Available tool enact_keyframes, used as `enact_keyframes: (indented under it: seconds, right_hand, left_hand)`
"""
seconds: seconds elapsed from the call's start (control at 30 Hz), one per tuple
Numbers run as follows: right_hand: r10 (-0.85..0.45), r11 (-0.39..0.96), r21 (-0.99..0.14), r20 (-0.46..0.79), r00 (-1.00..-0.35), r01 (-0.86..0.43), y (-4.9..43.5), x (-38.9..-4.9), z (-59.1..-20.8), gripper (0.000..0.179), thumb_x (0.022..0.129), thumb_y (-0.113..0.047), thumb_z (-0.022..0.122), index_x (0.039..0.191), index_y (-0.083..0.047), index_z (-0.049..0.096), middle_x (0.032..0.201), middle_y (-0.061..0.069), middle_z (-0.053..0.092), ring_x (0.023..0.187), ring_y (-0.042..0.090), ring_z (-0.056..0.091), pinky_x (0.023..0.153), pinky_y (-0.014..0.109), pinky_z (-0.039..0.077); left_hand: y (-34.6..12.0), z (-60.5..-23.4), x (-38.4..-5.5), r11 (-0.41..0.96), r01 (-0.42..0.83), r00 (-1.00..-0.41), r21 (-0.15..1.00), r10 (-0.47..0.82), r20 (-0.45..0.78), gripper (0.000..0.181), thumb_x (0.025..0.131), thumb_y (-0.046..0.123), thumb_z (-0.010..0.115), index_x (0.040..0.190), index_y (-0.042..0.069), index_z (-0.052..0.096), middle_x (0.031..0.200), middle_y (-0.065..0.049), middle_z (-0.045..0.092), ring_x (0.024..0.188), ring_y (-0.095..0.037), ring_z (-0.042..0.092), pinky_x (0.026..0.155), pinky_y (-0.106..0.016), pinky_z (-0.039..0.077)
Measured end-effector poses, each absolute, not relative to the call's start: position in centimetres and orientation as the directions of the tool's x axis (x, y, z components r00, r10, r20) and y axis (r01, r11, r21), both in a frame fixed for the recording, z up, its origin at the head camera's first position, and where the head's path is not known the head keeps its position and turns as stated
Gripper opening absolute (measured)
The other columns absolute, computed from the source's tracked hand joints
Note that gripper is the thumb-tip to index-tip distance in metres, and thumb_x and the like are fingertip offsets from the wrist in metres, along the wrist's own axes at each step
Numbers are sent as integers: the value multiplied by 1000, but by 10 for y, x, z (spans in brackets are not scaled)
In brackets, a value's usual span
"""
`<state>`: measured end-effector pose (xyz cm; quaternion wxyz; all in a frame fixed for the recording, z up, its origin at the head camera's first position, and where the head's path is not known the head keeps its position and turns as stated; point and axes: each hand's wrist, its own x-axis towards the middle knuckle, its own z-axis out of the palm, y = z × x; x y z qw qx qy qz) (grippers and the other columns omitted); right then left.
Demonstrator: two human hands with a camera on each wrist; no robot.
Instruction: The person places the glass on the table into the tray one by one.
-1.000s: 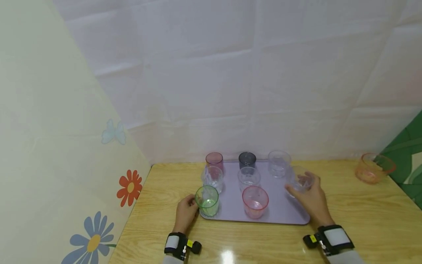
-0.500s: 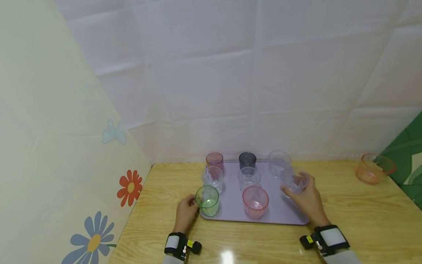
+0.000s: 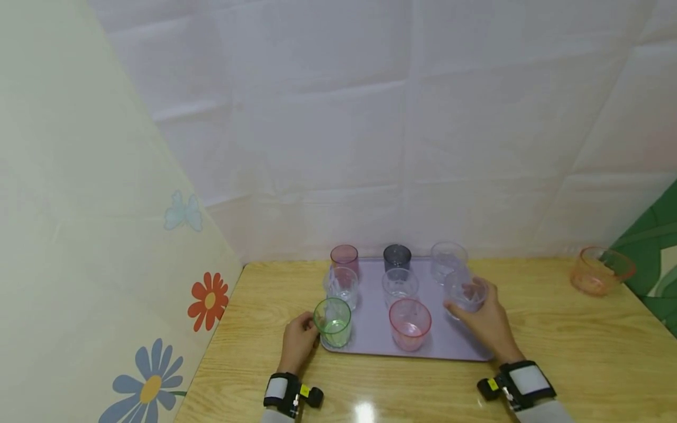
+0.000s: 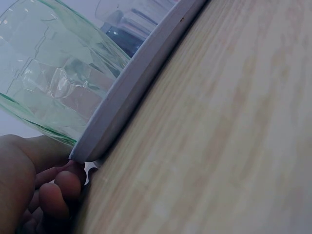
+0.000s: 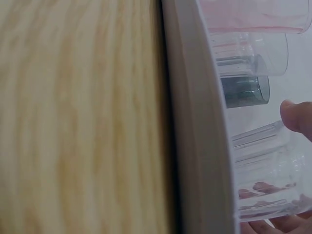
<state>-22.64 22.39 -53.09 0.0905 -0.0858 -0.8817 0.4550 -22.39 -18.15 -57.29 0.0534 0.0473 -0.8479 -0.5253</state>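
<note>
A lilac tray (image 3: 370,329) lies on the table and bears several cups. My right hand (image 3: 489,323) holds a clear cup (image 3: 465,294) at the tray's right side, thumb on the near left and fingers round the far right; in the right wrist view this clear cup (image 5: 268,170) is low over the tray. My left hand (image 3: 298,341) grips the tray's near left corner; in the left wrist view the thumb (image 4: 44,151) lies on top beside the green cup (image 4: 58,83) and the fingers curl below the rim.
On the tray stand a pink cup (image 3: 409,332), a purple-pink cup (image 3: 344,257), a dark grey cup (image 3: 396,256) and further clear cups (image 3: 341,288). An orange cup (image 3: 592,279) stands apart on the wooden table (image 3: 555,335) at right. A white sheet (image 3: 338,147) hangs behind.
My right hand has moved left with the clear cup, further in over the tray's right side. The left hand has stayed at the tray corner.
</note>
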Motion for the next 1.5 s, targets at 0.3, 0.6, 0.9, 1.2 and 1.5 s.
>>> enact_keyframes:
  seconds: [0.3, 0.6, 0.9, 1.2, 1.5]
  right_hand:
    - [215, 579, -815, 118, -969, 29, 223, -227, -535, 102, 80, -49, 77, 150, -2, 19, 137, 31, 48, 127, 49, 44, 100, 63, 37]
    - [206, 572, -819, 85, -975, 50, 221, -226, -535, 106, 80, -52, 75, 151, -2, 14, 140, 30, 47, 129, 49, 42, 101, 64, 35]
    - [204, 569, -820, 68, -977, 62, 222, -226, -536, 108, 80, -53, 75, 152, -2, 13, 142, 30, 45, 130, 50, 40, 102, 65, 34]
    - [183, 562, -824, 31, -983, 78, 227, -226, -537, 115, 78, -53, 77, 153, -4, 4, 150, 35, 30, 135, 54, 33, 106, 67, 30]
    - [107, 526, -850, 30, -994, 31, 239, -219, -531, 121, 78, -48, 79, 154, -7, -5, 153, 40, 17, 134, 60, 27, 106, 70, 28]
  left_hand:
    - [-182, -574, -225, 425, -25, -990, 905, -135, 36, 10, 90, 24, 70, 93, 14, 71, 68, 1, 58, 50, -11, 55, 44, -25, 45]
    - [-182, -573, -225, 443, -24, -989, 896, -141, 43, 10, 90, 23, 71, 94, 14, 71, 67, 2, 58, 50, -10, 54, 44, -24, 44]
    - [-182, -574, -225, 455, 0, -989, 890, -133, 68, 11, 90, 22, 70, 93, 12, 71, 66, 1, 57, 50, -9, 54, 44, -24, 44]
    - [-180, -574, -225, 447, 3, -988, 895, -134, 70, 10, 89, 22, 71, 91, 13, 71, 66, 2, 57, 49, -10, 53, 43, -24, 45]
    - [-182, -574, -225, 469, 7, -987, 883, -140, 82, 10, 89, 24, 72, 90, 14, 71, 66, 3, 57, 50, -8, 53, 44, -23, 44]
